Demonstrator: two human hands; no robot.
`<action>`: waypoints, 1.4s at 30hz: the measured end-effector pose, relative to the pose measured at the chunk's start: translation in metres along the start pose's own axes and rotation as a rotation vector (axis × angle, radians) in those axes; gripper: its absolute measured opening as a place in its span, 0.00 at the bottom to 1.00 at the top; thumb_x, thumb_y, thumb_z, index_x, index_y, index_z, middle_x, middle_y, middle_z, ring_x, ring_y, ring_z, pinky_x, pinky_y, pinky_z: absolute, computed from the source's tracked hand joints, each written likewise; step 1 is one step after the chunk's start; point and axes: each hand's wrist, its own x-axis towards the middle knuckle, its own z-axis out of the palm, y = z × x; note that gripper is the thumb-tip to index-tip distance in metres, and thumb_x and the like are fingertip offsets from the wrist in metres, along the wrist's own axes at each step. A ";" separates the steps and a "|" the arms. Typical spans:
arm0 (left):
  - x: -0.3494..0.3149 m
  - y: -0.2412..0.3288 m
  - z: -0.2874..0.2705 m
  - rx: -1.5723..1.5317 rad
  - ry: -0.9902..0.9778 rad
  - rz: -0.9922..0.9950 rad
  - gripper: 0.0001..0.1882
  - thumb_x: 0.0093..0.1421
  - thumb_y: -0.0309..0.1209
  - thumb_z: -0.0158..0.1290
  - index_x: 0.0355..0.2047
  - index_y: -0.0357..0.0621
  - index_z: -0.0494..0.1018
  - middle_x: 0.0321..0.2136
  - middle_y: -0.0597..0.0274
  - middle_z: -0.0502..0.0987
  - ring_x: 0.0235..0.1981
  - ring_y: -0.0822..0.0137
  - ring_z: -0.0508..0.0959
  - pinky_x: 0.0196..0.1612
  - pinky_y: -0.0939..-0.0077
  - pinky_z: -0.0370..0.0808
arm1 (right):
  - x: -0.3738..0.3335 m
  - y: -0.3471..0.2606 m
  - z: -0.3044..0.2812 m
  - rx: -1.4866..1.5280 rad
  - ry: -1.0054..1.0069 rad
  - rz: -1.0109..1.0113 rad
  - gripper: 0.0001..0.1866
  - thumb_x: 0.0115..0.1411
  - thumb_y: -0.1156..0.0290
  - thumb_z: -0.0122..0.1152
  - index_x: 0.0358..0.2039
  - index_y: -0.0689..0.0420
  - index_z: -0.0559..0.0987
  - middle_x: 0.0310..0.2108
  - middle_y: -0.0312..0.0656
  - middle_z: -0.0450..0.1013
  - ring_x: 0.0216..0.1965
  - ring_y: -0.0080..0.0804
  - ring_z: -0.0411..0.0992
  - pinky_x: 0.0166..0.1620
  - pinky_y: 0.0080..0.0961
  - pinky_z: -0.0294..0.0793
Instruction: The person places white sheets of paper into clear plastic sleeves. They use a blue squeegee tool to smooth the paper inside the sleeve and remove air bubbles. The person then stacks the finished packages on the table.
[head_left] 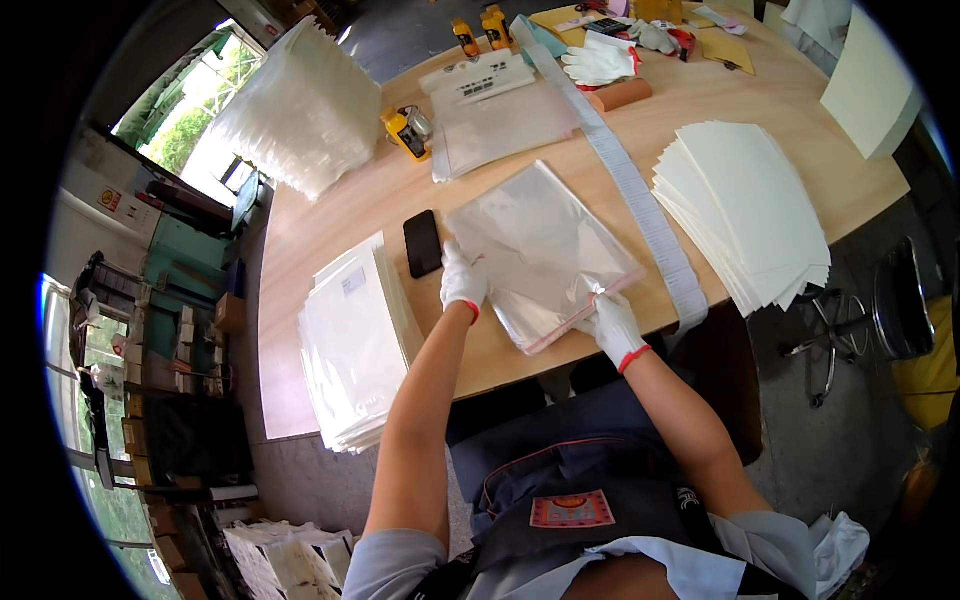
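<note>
A stack of clear plastic bags [545, 240] lies slantwise in front of me, its glossy surface catching the light. My left hand [462, 277], in a white glove with a red cuff, grips the left edge of the bags with bent fingers. At their near right edge, my right hand [613, 326], gloved the same way, pinches the border between thumb and fingers; some fingertips are hidden. A black phone [422, 244] lies just beyond my left hand. To the left sits a stack of white sheets in clear bags [350, 340], with a small label on top.
Fanned white sheets [745, 210] lie right of a long label strip [640, 190] on the wooden table [285, 300]. Farther back are more plastic bags [500, 125], an orange bottle [404, 134], spare gloves [600, 60] and a tall white stack [300, 110]. A chair [900, 300] stands right.
</note>
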 end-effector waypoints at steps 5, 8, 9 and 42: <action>-0.073 0.046 -0.001 0.357 -0.337 0.534 0.24 0.48 0.37 0.53 0.48 0.51 0.64 0.47 0.53 0.66 0.47 0.51 0.68 0.46 0.62 0.69 | -0.010 0.007 0.000 -0.049 0.006 -0.006 0.12 0.61 0.74 0.43 0.45 0.61 0.65 0.41 0.41 0.62 0.42 0.42 0.69 0.44 0.45 0.74; -0.096 0.064 -0.009 0.480 -0.534 0.490 0.25 0.48 0.38 0.52 0.48 0.49 0.64 0.49 0.57 0.65 0.48 0.52 0.67 0.48 0.62 0.68 | -0.023 0.004 0.011 -0.043 -0.006 -0.028 0.10 0.60 0.75 0.42 0.42 0.61 0.66 0.39 0.41 0.64 0.41 0.42 0.69 0.43 0.46 0.74; -0.091 0.053 0.001 0.485 -0.506 0.488 0.25 0.48 0.38 0.52 0.47 0.49 0.64 0.47 0.57 0.66 0.49 0.52 0.67 0.48 0.61 0.68 | -0.017 0.011 0.008 -0.085 0.017 -0.089 0.09 0.60 0.76 0.42 0.41 0.62 0.67 0.38 0.42 0.64 0.40 0.42 0.69 0.42 0.46 0.75; -0.120 0.017 0.038 -1.790 0.191 -0.576 0.11 0.61 0.31 0.46 0.37 0.35 0.66 0.31 0.64 0.67 0.32 0.71 0.68 0.38 0.78 0.69 | -0.065 -0.073 0.056 -1.340 -0.131 -1.064 0.25 0.54 0.68 0.56 0.52 0.61 0.64 0.50 0.51 0.65 0.50 0.42 0.65 0.50 0.31 0.65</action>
